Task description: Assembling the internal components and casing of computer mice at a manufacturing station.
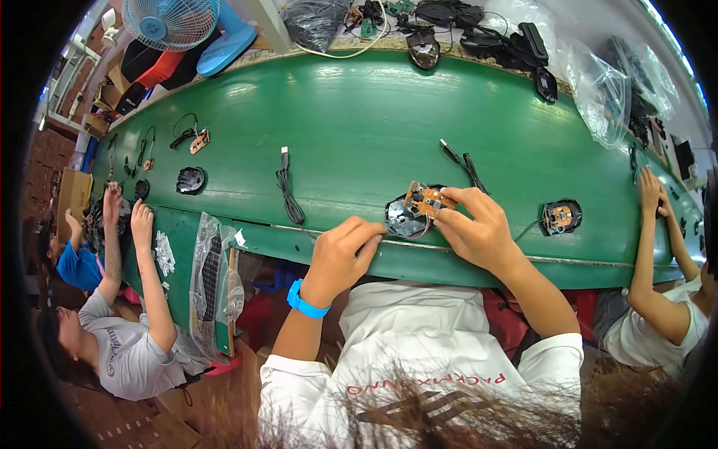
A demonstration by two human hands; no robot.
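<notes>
On the green bench (359,127): clear plastic bag (598,90) far right. Right hand (479,228) pinches orange circuit board (428,200) over black mouse base (404,218); left hand (342,254) fingers curl against base's near edge.

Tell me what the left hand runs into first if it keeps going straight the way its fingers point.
The left hand points up and right; its fingers nearly touch the black mouse base that the right hand holds the brown circuit board over. Likely the base comes first; depth is unclear.

Electronics assembly workshop: green bench (359,127), circuit boards (428,200).
</notes>
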